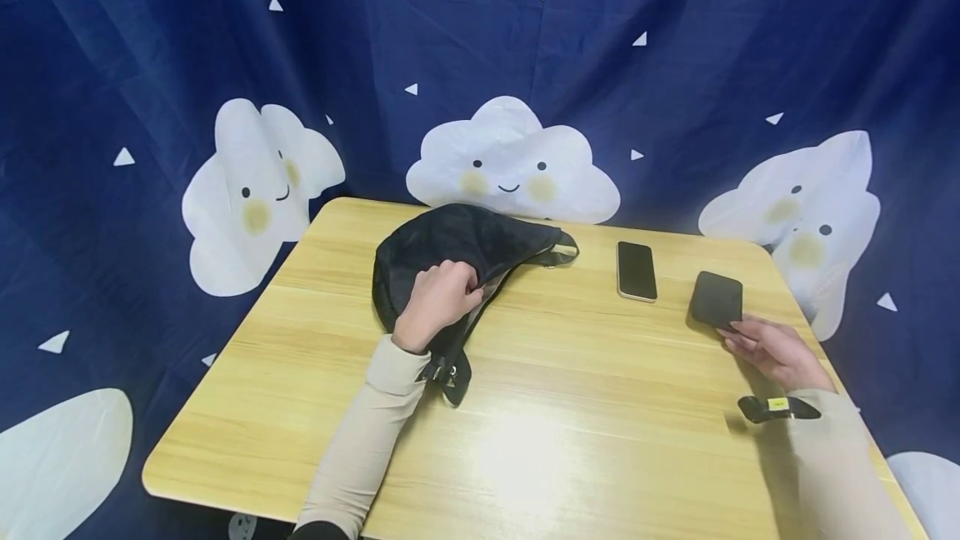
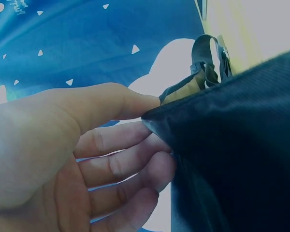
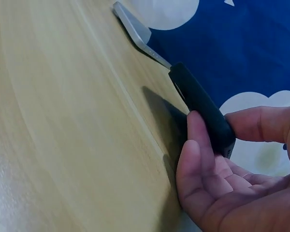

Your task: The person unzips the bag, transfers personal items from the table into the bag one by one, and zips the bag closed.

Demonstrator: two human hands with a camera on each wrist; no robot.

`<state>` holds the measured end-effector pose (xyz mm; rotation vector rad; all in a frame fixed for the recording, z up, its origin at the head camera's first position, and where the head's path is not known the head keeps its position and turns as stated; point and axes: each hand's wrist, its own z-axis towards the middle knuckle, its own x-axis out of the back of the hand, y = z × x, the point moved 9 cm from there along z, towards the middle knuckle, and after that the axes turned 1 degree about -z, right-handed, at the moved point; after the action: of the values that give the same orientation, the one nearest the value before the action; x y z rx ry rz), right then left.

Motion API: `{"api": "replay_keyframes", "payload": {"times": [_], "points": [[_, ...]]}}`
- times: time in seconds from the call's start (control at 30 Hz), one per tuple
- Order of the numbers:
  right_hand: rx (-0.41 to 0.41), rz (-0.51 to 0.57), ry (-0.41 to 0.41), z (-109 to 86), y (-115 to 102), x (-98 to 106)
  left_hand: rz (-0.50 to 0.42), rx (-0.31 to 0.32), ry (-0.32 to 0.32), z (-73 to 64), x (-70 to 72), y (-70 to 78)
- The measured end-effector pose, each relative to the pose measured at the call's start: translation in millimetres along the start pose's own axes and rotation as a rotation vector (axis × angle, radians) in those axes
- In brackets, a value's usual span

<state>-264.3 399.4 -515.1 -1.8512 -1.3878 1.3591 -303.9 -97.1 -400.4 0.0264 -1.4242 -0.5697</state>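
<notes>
A black sling bag [image 1: 457, 244] lies on the table to the left of centre, its opening toward the right with some pale lining showing. My left hand [image 1: 442, 298] pinches the bag's edge. Thumb and fingers [image 2: 145, 101] meet at that edge in the left wrist view, while the bag's dark fabric [image 2: 241, 145] spreads to the right. My right hand [image 1: 776, 348] grips a flat black power bank [image 1: 716, 300] by its near end. In the right wrist view, the power bank [image 3: 200, 104] is tilted, held between thumb and fingers, with its shadow on the table.
A phone [image 1: 636, 271] lies screen up between the bag and the power bank. The wooden table [image 1: 570, 390] has a blue cloud-print curtain [image 1: 480, 40] behind it. One bag strap [image 1: 558, 250] reaches toward the phone; a buckle end [image 1: 456, 382] hangs near my left sleeve.
</notes>
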Motion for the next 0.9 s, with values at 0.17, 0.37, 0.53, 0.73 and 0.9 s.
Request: {"api": "replay_keyframes", "payload": {"times": [0.17, 0.37, 0.53, 0.73, 0.9], "points": [[0.003, 0.008, 0.015, -0.9, -0.7, 0.1, -0.002, -0.002, 0.006, 0.5, 1.7, 1.0], [-0.007, 0.024, 0.022, -1.8, -0.7, 0.7, -0.003, -0.004, 0.01, -0.2, 2.1, 1.2], [-0.02, 0.058, 0.017, -3.1, -0.2, 0.0, 0.004, 0.004, 0.008, -0.1, 1.3, -0.2], [-0.027, 0.089, 0.03, -3.9, 1.2, -0.3, 0.004, 0.005, 0.007, -0.1, 0.7, -0.2], [-0.035, 0.111, 0.045, -4.8, 3.6, 0.3, 0.001, 0.003, 0.007, -0.8, 0.5, 0.1]]}}
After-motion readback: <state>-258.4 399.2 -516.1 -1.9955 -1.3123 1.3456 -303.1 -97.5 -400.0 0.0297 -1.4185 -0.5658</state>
